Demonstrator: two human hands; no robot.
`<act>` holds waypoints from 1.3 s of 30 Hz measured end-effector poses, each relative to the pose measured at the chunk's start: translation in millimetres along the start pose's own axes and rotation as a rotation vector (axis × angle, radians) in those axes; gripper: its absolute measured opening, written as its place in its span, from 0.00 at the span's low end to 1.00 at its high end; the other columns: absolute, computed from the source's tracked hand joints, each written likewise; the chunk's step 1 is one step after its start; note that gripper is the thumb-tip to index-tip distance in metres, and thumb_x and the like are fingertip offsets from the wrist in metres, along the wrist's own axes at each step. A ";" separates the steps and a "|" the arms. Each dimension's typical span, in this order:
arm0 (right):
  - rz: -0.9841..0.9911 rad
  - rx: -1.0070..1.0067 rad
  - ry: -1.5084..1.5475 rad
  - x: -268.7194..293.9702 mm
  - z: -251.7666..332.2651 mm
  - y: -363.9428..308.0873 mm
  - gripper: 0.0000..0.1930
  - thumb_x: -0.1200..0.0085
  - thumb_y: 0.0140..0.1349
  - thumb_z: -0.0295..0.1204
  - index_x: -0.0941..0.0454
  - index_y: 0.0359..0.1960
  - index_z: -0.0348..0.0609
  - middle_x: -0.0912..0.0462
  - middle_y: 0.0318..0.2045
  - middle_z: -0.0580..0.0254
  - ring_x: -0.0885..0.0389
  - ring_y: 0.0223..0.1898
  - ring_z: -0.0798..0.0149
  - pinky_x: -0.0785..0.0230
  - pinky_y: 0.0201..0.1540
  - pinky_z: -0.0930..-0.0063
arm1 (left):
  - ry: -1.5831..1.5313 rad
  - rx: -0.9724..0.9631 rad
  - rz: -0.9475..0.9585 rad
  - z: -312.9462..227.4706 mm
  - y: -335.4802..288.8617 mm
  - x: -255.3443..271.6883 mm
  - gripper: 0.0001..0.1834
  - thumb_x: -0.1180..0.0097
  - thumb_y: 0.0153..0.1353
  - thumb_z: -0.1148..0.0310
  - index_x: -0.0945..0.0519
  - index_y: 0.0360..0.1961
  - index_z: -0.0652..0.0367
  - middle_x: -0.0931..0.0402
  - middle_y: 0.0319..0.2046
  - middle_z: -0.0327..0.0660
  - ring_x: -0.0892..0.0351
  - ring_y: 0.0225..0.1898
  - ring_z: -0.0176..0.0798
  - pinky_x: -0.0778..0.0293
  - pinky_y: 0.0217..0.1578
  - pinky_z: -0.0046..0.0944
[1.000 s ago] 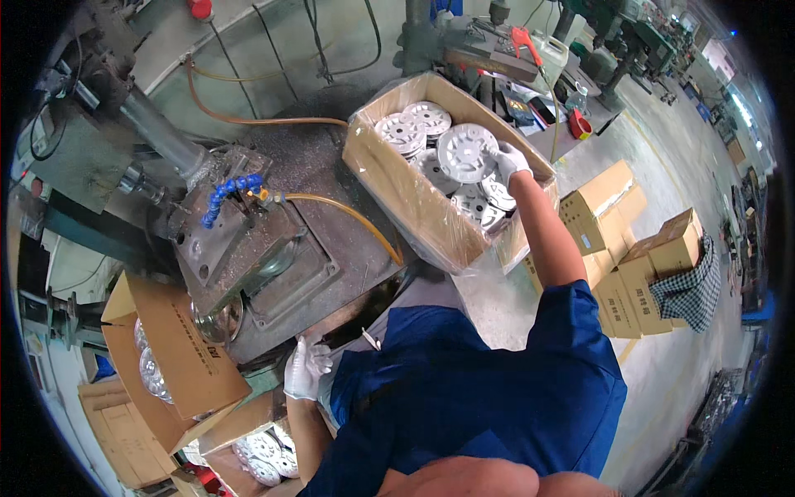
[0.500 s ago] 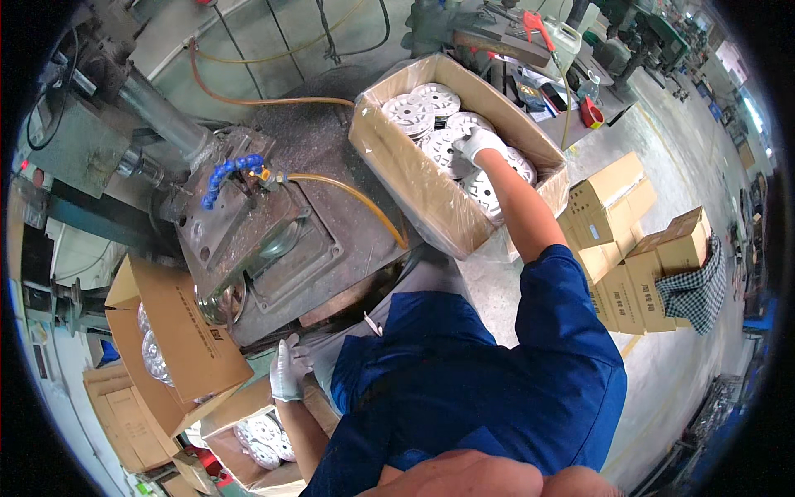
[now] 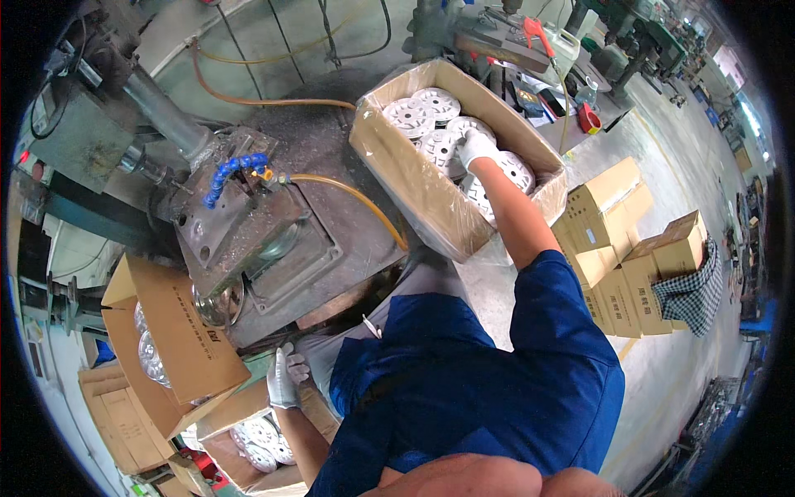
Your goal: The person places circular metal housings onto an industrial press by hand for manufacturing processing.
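Note:
My right hand (image 3: pixel 477 149), in a white glove, reaches down among the silvery slotted metal discs (image 3: pixel 436 103) in a plastic-lined cardboard box (image 3: pixel 422 207). It touches the discs near the middle of the box. The back of the hand mostly covers its fingers, so their grip on a disc cannot be made out. My left hand (image 3: pixel 286 378), also gloved, hangs empty near the lower left, fingers loosely extended. It is above another open carton (image 3: pixel 219 435) holding similar discs (image 3: pixel 257 437).
Left of the disc box stands a metal press table (image 3: pixel 364 273) with a blue jointed coolant hose (image 3: pixel 224 174). A tilted carton (image 3: pixel 186 331) holds shiny round parts (image 3: pixel 151 360). Stacked cartons (image 3: pixel 617 203) and a checked cloth (image 3: pixel 691 290) are on the right.
My right hand has shifted slightly within the box, and more of a disc beside it shows. My left hand has moved slightly down and its fingers have turned a little.

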State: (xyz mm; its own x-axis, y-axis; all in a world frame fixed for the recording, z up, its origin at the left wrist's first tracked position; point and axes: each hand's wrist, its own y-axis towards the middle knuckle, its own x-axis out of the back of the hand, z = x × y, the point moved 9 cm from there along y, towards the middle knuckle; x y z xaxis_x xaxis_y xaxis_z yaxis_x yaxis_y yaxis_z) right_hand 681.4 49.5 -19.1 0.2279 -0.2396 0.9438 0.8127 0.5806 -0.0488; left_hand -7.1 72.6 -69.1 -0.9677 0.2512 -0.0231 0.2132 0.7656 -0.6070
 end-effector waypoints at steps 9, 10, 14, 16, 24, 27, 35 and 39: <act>0.012 -0.016 -0.167 33.0 -1.6 -31.8 0.22 0.49 0.58 0.42 0.25 0.49 0.41 0.20 0.44 0.44 0.22 0.48 0.47 0.32 0.53 0.60 | 0.211 -0.214 -0.118 -55.7 -39.3 35.6 0.25 0.51 0.65 0.49 0.24 0.46 0.63 0.22 0.30 0.38 0.27 0.25 0.29 0.30 0.27 0.28; 0.034 -0.050 -0.203 39.7 -11.9 -37.2 0.23 0.49 0.58 0.43 0.25 0.50 0.41 0.20 0.44 0.44 0.23 0.48 0.47 0.32 0.54 0.60 | 0.371 -0.338 -0.195 -75.7 -40.1 56.7 0.26 0.52 0.66 0.50 0.24 0.49 0.64 0.22 0.34 0.38 0.27 0.30 0.29 0.30 0.31 0.28; -0.044 0.511 -0.185 36.3 39.2 -10.5 0.26 0.55 0.65 0.42 0.33 0.58 0.37 0.25 0.52 0.51 0.25 0.51 0.57 0.28 0.50 0.64 | 0.391 -0.386 -0.686 -47.6 -132.9 176.0 0.23 0.57 0.68 0.56 0.28 0.56 0.62 0.25 0.44 0.43 0.27 0.42 0.35 0.28 0.43 0.34; 0.215 0.363 0.354 93.2 104.5 -109.8 0.23 0.56 0.66 0.39 0.31 0.58 0.37 0.26 0.53 0.50 0.24 0.47 0.59 0.31 0.45 0.71 | 0.023 -0.326 -0.924 -37.9 -167.3 223.7 0.21 0.54 0.66 0.56 0.24 0.51 0.61 0.23 0.39 0.41 0.25 0.35 0.31 0.27 0.40 0.32; 0.865 0.832 0.369 38.6 164.4 -252.8 0.23 0.51 0.64 0.47 0.27 0.43 0.34 0.23 0.35 0.60 0.27 0.37 0.65 0.35 0.44 0.73 | 1.414 0.541 -0.517 138.3 -153.5 296.0 0.24 0.67 0.68 0.51 0.36 0.61 0.46 0.36 0.56 0.34 0.39 0.55 0.37 0.47 0.56 0.44; 1.007 0.892 0.321 27.2 204.5 -290.2 0.30 0.51 0.64 0.48 0.31 0.55 0.32 0.22 0.39 0.62 0.27 0.38 0.70 0.34 0.44 0.76 | 1.878 0.952 0.018 264.5 -134.1 329.3 0.27 0.74 0.70 0.52 0.46 0.69 0.41 0.49 0.68 0.23 0.54 0.70 0.40 0.67 0.68 0.57; 0.961 0.770 0.318 10.9 209.9 -306.8 0.28 0.49 0.65 0.45 0.32 0.57 0.35 0.23 0.37 0.63 0.29 0.32 0.74 0.34 0.39 0.81 | 3.313 -0.288 2.887 245.6 -89.3 313.7 0.32 0.52 0.61 0.44 0.34 0.63 0.47 0.37 0.63 0.36 0.36 0.60 0.45 0.43 0.60 0.50; 1.007 0.745 0.290 13.9 204.1 -294.3 0.29 0.49 0.64 0.47 0.32 0.57 0.33 0.22 0.38 0.61 0.28 0.36 0.71 0.34 0.43 0.78 | 3.074 -0.333 3.445 380.3 -82.3 417.9 0.31 0.43 0.56 0.46 0.29 0.57 0.50 0.32 0.56 0.41 0.31 0.53 0.45 0.32 0.51 0.41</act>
State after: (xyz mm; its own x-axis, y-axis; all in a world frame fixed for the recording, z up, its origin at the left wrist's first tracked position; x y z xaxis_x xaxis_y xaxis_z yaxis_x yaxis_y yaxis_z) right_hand 335.9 34.2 75.2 0.7472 0.4515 0.4877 -0.2583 0.8734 -0.4128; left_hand -480.3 -110.7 -330.9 -0.1753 -0.9845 0.0037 -0.6654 0.1157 -0.7375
